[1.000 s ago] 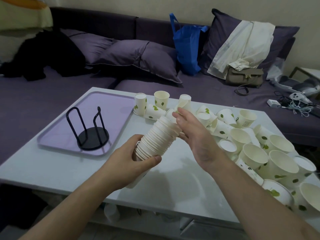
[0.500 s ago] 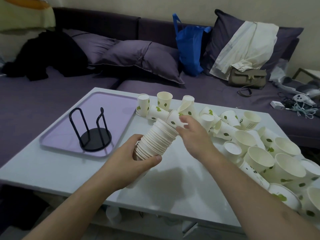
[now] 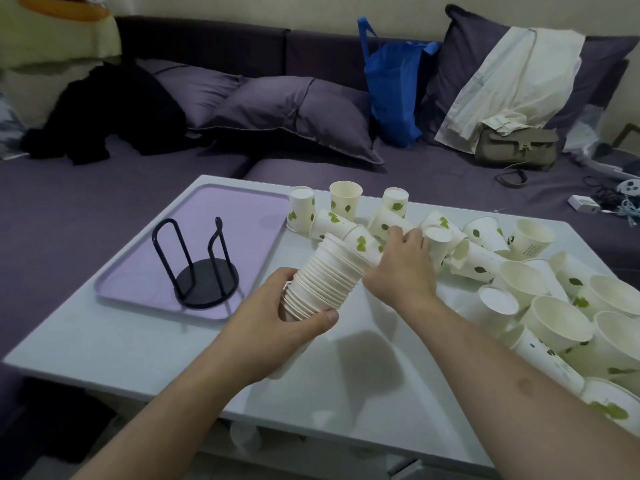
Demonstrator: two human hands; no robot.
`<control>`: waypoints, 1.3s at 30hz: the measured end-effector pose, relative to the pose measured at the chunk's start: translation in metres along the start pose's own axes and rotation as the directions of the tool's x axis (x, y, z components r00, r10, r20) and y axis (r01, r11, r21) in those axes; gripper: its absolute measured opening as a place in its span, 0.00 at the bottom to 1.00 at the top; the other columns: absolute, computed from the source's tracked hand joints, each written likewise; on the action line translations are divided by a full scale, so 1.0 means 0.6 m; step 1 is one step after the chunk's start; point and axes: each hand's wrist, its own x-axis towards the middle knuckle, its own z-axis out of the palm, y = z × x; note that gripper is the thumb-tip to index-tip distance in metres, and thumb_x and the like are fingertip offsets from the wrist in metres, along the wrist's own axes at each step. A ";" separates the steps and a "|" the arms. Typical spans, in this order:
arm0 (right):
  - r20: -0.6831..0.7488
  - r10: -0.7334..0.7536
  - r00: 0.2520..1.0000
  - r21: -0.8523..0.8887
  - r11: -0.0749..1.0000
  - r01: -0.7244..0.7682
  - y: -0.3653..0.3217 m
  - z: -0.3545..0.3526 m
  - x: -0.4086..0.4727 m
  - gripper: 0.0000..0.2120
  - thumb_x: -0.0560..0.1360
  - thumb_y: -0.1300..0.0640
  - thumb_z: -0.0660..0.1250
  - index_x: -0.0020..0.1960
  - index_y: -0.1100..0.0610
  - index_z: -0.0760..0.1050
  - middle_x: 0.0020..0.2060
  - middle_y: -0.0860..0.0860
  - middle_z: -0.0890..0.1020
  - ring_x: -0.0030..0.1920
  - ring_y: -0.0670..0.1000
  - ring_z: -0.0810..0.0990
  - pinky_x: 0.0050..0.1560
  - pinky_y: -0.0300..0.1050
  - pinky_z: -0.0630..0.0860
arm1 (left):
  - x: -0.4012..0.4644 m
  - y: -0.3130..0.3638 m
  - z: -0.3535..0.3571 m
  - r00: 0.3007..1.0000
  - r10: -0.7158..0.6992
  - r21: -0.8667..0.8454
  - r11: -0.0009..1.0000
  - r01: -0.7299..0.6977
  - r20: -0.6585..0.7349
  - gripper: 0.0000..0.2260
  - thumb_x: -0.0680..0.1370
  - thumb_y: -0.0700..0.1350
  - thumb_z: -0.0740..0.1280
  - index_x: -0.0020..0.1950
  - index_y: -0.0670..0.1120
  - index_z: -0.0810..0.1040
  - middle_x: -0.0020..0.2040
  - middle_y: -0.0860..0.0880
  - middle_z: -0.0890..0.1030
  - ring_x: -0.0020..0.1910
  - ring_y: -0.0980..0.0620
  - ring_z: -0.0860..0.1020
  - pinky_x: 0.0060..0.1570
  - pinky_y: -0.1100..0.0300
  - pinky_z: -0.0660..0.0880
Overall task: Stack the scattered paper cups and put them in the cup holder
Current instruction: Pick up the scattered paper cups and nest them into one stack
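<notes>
My left hand (image 3: 277, 327) grips the lower end of a long tilted stack of white paper cups (image 3: 329, 275), held above the white table (image 3: 156, 355) with its open end pointing up and away. My right hand (image 3: 405, 265) reaches past the stack's mouth into the scattered cups (image 3: 540, 306). Its fingers curl over a lying leaf-printed cup (image 3: 386, 223); how firm the grip is stays partly hidden. Left of the hands, the black wire cup holder (image 3: 204, 271) stands with nothing in it on a purple tray (image 3: 242, 216).
Loose cups, upright and tipped, cover the table's right half and back middle. A purple sofa behind holds pillows (image 3: 294, 116), a blue bag (image 3: 394, 88), a grey handbag (image 3: 516, 147), black clothing (image 3: 114, 112) and cables (image 3: 620, 199).
My right hand left the top of the stack and moved forward into the pile of loose cups, closing its fingers over one. My left hand kept the stack steady.
</notes>
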 end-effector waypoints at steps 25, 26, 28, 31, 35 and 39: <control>0.188 -0.171 0.967 0.974 -0.096 -0.206 -0.005 -0.097 -0.060 0.24 0.75 0.71 0.73 0.70 0.62 0.79 0.58 0.57 0.86 0.58 0.55 0.86 0.61 0.48 0.81 | -0.030 0.017 -0.007 0.999 -0.024 0.094 0.995 0.020 0.043 0.24 0.74 0.60 0.79 0.66 0.61 0.74 0.53 0.56 0.84 0.49 0.55 0.84 0.44 0.61 0.79; 0.199 -0.191 0.961 0.972 -0.089 -0.219 -0.009 -0.093 -0.063 0.24 0.74 0.70 0.74 0.70 0.62 0.79 0.59 0.58 0.86 0.59 0.56 0.86 0.61 0.48 0.81 | -0.031 0.019 -0.006 0.999 -0.022 0.096 0.995 0.018 0.041 0.24 0.74 0.60 0.79 0.67 0.61 0.74 0.53 0.56 0.84 0.50 0.55 0.84 0.45 0.60 0.79; 0.224 -0.239 0.945 0.967 -0.070 -0.247 -0.015 -0.085 -0.072 0.26 0.72 0.67 0.76 0.70 0.62 0.79 0.59 0.58 0.86 0.59 0.57 0.84 0.61 0.49 0.79 | -0.033 0.021 -0.006 0.999 -0.016 0.097 0.995 0.013 0.030 0.25 0.74 0.61 0.78 0.68 0.60 0.73 0.54 0.57 0.83 0.50 0.54 0.83 0.44 0.61 0.79; 0.259 -0.312 0.914 0.959 -0.030 -0.282 -0.021 -0.080 -0.082 0.26 0.71 0.64 0.74 0.70 0.63 0.79 0.57 0.57 0.85 0.58 0.56 0.82 0.63 0.50 0.77 | -0.034 0.025 -0.008 1.000 -0.001 0.097 0.995 0.000 0.013 0.26 0.74 0.60 0.79 0.69 0.59 0.74 0.54 0.56 0.83 0.50 0.53 0.83 0.43 0.62 0.78; 0.245 -0.341 0.908 0.960 -0.045 -0.276 -0.031 -0.093 -0.087 0.27 0.73 0.58 0.72 0.71 0.64 0.77 0.54 0.55 0.84 0.54 0.54 0.80 0.59 0.49 0.76 | -0.031 0.024 -0.011 1.000 0.009 0.085 0.996 -0.008 -0.003 0.25 0.74 0.60 0.79 0.67 0.59 0.75 0.54 0.55 0.83 0.50 0.53 0.84 0.44 0.61 0.79; 0.215 -0.207 0.954 0.974 -0.031 -0.226 -0.030 -0.104 -0.082 0.26 0.76 0.52 0.73 0.73 0.54 0.75 0.62 0.51 0.87 0.59 0.54 0.85 0.62 0.49 0.79 | -0.025 0.020 -0.010 1.000 0.007 0.068 0.998 -0.008 0.007 0.25 0.73 0.59 0.80 0.66 0.59 0.75 0.53 0.55 0.84 0.49 0.52 0.84 0.46 0.58 0.80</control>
